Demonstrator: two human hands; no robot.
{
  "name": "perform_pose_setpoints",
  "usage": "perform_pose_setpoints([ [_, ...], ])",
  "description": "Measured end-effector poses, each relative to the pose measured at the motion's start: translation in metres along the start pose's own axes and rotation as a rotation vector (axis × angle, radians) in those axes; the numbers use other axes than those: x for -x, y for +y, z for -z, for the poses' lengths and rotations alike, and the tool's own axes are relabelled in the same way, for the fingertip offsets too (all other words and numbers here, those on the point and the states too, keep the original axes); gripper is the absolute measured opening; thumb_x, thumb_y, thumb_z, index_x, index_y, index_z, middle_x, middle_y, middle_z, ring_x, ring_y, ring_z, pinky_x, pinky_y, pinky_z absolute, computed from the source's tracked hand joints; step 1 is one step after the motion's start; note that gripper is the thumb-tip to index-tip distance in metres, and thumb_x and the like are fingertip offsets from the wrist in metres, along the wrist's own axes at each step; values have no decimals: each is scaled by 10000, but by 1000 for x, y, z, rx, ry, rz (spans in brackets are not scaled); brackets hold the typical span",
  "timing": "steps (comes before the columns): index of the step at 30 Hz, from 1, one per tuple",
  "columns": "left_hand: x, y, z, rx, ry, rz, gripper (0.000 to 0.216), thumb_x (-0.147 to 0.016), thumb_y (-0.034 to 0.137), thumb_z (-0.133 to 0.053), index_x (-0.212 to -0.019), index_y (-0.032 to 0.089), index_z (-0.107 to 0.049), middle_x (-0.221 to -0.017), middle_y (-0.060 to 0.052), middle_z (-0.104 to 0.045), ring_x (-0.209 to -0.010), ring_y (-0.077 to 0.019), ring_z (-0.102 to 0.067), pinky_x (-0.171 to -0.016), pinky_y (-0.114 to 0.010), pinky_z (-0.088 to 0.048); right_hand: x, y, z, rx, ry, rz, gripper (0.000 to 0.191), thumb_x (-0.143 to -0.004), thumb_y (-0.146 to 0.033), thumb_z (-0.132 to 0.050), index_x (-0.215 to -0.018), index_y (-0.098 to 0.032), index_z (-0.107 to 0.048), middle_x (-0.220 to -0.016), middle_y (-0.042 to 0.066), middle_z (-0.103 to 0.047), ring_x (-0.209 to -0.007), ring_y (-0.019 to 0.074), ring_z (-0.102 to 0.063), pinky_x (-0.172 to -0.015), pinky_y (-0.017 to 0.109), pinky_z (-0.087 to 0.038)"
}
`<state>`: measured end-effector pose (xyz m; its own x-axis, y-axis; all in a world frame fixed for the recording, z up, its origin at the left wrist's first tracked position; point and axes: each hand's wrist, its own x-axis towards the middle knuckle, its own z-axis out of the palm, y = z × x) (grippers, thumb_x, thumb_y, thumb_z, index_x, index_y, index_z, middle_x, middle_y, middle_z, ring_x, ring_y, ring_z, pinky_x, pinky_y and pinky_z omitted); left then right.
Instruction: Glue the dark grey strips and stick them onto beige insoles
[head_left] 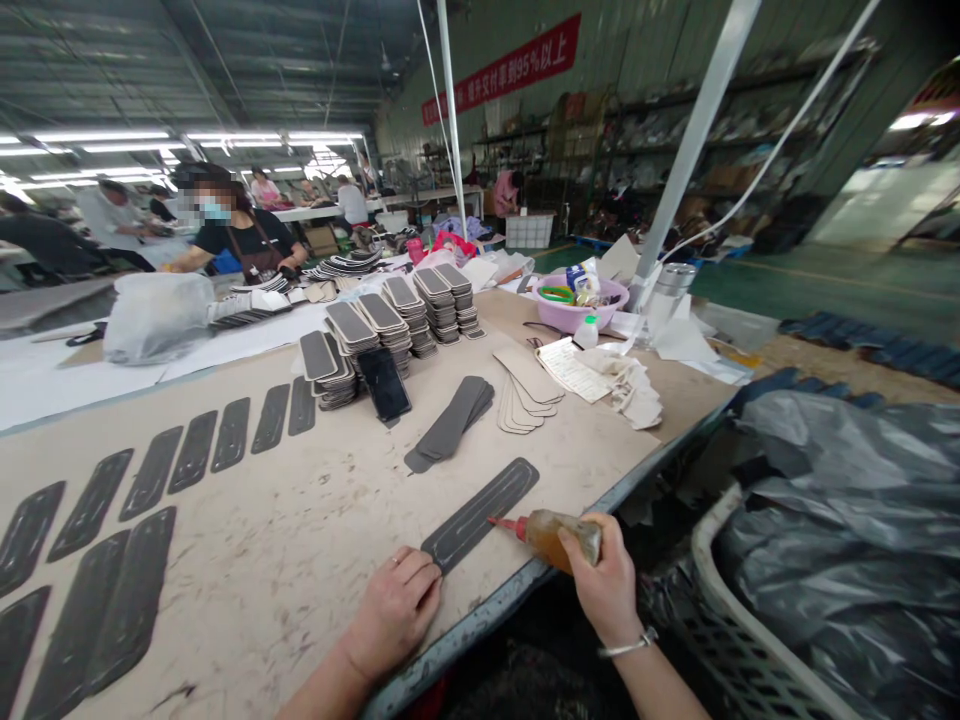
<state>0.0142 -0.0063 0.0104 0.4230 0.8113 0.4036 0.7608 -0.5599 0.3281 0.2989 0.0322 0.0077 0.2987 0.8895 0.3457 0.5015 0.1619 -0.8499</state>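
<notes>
**Glue Bottle at the Strip, Many Pieces Already Laid Out**

The right hand (600,585) was closed around a glue bottle (559,535), its red nozzle touching the grey strip (480,512) at the table (300,520) edge. The left hand (394,610), fingers loosely bent and gripping nothing, pinned the strip's near end. Rows of dark strips (195,450) spread to the left looked finished; a small pile (450,422) and taller stacks (390,325) beyond seemed still to be done.
</notes>
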Motion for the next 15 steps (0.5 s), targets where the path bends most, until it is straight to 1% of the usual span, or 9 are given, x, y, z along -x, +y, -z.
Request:
perform_pose_setpoints([
  [4,1,0,0,-14,5,-4,162,-863,113,-466,-860,170,-617,-779,-69,-597,-755,-179,-542,-707,-345,-494,18,-18,-11,-45,-113,21,207,-828,-399,-590,-877,-214,-511,-711,-21,-539,-623,146,-530,-578,256,-457],
  [7,2,0,-1,-18,6,-7,152,-856,110,-478,-863,171,-617,-780,-67,-601,-755,-179,-546,-709,-345,-495,18,-19,-14,-49,-124,54,211,-822,-401,-595,-876,-211,-520,-706,-21,-544,-602,144,-524,-564,258,-452],
  [9,2,-1,-1,-19,9,-9,150,-855,108,-480,-865,169,-617,-782,-67,-601,-761,-180,-547,-709,-341,-495,7,-13,-12,-14,-54,75,241,-807,-427,-603,-876,-209,-528,-731,-10,-550,-631,154,-533,-592,272,-457],
  [11,1,-1,-1,-20,10,-5,148,-853,103,-481,-858,166,-614,-780,-65,-599,-760,-176,-544,-713,-337,-495,-8,-3,-3,31,75,61,292,-781,-468,-616,-879,-206,-530,-765,6,-555,-680,173,-542,-630,295,-460],
  [13,0,-1,-1,-24,28,6,142,-845,97,-488,-840,168,-610,-769,-59,-598,-747,-169,-546,-708,-329,-496,-21,4,11,60,207,-20,346,-745,-504,-635,-882,-204,-529,-776,15,-554,-689,186,-537,-630,310,-453],
  [14,0,-1,0,-25,46,13,139,-837,94,-493,-832,171,-609,-763,-55,-600,-739,-166,-551,-698,-321,-497,-24,6,19,64,264,-76,365,-730,-516,-645,-879,-204,-528,-765,14,-548,-667,186,-527,-606,311,-444],
  [15,1,0,1,-22,74,22,138,-828,93,-497,-822,174,-609,-754,-52,-602,-729,-162,-557,-682,-311,-497,-26,7,27,53,289,-116,373,-728,-520,-647,-883,-203,-526,-750,11,-539,-638,181,-512,-576,307,-430],
])
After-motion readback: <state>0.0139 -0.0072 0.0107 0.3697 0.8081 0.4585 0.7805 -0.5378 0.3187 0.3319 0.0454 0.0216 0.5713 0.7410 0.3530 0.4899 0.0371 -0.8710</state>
